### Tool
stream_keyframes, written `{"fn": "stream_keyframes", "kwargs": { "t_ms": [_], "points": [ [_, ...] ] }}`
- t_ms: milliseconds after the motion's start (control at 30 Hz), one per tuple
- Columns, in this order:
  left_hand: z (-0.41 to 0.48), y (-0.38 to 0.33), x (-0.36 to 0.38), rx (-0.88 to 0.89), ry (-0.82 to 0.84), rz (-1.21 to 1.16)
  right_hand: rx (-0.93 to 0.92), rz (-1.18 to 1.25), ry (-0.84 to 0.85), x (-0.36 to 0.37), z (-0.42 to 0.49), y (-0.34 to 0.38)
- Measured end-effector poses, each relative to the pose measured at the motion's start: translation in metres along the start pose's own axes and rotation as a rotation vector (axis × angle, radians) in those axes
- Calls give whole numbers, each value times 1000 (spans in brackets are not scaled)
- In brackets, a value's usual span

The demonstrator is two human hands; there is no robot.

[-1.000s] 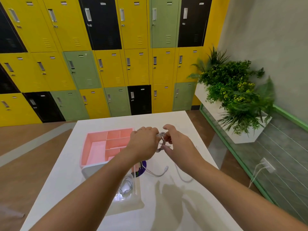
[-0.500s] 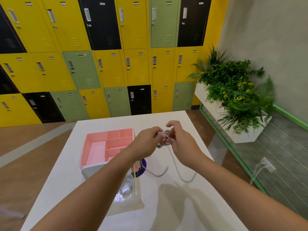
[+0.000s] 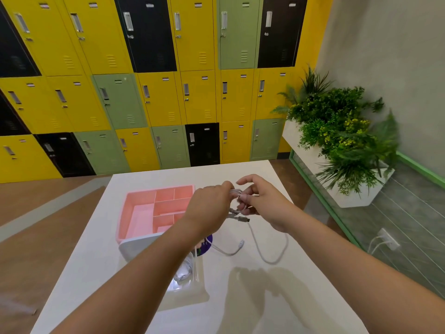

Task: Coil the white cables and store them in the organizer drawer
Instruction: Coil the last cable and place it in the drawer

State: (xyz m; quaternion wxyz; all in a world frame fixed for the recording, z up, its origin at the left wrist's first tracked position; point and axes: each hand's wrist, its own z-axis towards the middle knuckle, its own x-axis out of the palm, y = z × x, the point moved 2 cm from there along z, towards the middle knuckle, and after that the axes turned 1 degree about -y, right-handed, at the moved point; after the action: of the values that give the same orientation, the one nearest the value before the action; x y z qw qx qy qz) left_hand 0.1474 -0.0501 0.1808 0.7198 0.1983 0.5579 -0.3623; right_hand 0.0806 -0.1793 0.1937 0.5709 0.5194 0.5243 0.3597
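Gripped gathered loops of white cable [image 3: 272, 262] in left hand [image 3: 212, 203], pinched strand with right hand [image 3: 262, 203] mid-coil; probably needed dangling slack wound in next.

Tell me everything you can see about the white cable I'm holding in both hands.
The white cable is thin, smooth and flexible, plastic-sheathed by its look. Part of it is gathered into small loops between the left hand and the right hand, which both pinch it above the white table. A greyish plug pokes out below the loops. The loose rest hangs in a long U whose bottom rests on the table.
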Motion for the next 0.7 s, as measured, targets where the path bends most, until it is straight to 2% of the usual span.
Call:
{"fn": "stream_keyframes", "kwargs": {
  "t_ms": [133, 200, 367, 500, 600, 700],
  "points": [
    [-3, 3, 2, -42, 24, -123, 67, 209, 10, 1, 1, -1],
    [-3, 4, 5, -34, 21, -119, 101, 167, 29, 0, 0, -1],
    [-7, 11, 11, -23, 72, -58, -56, -459, 38, -6, -5, 9],
    [-12, 17, 14, -88, 192, -239, -234, -850, 24, -10, -8, 15],
    [-13, 15, 11, -103, 224, -370, -344, -998, -29, -12, -6, 15],
    [-13, 12, 6, -119, 158, -487, -453, -964, -138, -16, -6, 10]
  ]
}}
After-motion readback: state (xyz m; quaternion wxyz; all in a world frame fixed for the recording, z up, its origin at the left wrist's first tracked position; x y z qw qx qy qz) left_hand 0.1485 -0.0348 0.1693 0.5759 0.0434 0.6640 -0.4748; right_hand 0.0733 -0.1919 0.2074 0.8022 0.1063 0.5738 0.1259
